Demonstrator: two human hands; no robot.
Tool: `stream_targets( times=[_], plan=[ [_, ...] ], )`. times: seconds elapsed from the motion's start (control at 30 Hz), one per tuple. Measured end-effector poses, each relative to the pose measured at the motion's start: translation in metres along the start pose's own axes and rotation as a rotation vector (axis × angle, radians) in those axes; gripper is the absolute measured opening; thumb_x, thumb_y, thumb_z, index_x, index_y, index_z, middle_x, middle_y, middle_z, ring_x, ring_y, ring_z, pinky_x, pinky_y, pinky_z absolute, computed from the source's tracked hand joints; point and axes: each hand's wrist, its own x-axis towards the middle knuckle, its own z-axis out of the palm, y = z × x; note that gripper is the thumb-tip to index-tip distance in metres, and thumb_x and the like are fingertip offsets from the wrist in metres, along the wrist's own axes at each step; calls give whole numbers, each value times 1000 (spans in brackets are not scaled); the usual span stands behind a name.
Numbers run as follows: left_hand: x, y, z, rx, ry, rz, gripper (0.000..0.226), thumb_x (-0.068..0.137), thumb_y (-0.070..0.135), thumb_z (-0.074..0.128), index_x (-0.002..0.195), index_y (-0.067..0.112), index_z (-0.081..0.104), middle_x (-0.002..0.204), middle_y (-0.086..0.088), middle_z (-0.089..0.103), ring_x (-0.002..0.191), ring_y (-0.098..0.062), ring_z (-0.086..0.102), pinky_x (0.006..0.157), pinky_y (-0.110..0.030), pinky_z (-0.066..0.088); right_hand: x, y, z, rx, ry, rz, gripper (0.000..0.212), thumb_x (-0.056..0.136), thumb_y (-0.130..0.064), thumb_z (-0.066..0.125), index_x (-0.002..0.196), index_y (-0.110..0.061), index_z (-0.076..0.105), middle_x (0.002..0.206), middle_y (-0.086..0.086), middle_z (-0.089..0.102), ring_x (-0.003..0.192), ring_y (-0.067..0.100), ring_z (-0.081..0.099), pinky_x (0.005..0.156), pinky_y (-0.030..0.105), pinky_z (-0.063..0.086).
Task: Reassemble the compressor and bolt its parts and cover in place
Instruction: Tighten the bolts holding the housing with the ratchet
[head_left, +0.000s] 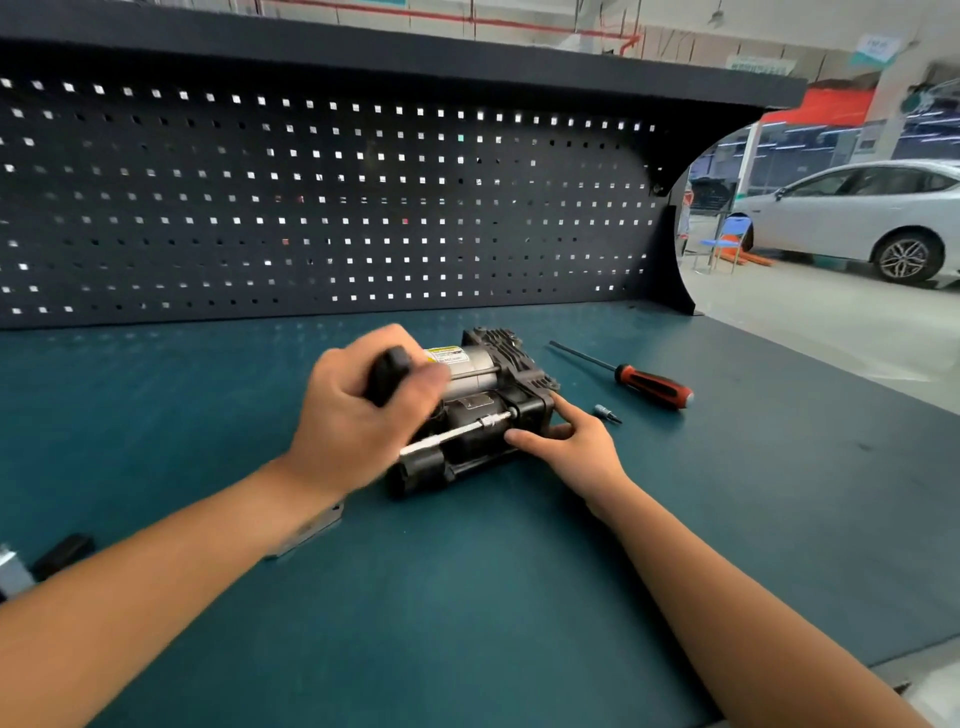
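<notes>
The black and silver compressor (483, 379) lies on the teal bench top (467, 597), near its middle. My left hand (358, 415) grips the black handle of a ratchet (389, 371) whose silver extension bar (452, 434) runs along the compressor's front to a bolt on its right end. My right hand (571, 441) rests against the compressor's right front corner, fingers straight and spread on the housing. The left hand and handle are blurred.
A red and black screwdriver (644, 382) lies right of the compressor, with a small bit (608, 414) just in front of it. A metal bracket (306, 532) peeks out under my left forearm. A black object (62, 553) sits at the left edge. A pegboard (311, 208) backs the bench.
</notes>
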Motion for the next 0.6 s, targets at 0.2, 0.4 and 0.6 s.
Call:
stream_targets(
  times=[0.2,0.4,0.6],
  plan=[
    [31,-43,-40,-237,261,-629,23,98,31,47,80,21,56,58,11,55,51,-1,56,49,-19,50,2,1,0,11,1,10,87,66,-37,83,141,-26,42,93,-1,62,95,13,60,80,21,38],
    [37,-66,-28,-443,634,-1007,31,93,28,49,64,19,42,46,9,36,31,-5,27,35,-11,21,1,1,1,19,5,5,86,66,-35,83,141,-27,42,84,-9,58,84,4,58,73,17,39],
    [60,-46,-19,-230,534,-672,39,87,27,56,59,20,31,39,13,26,34,-6,20,36,-14,18,2,1,0,15,6,0,86,65,-35,84,140,-25,43,84,-7,59,81,4,58,73,17,39]
  ],
)
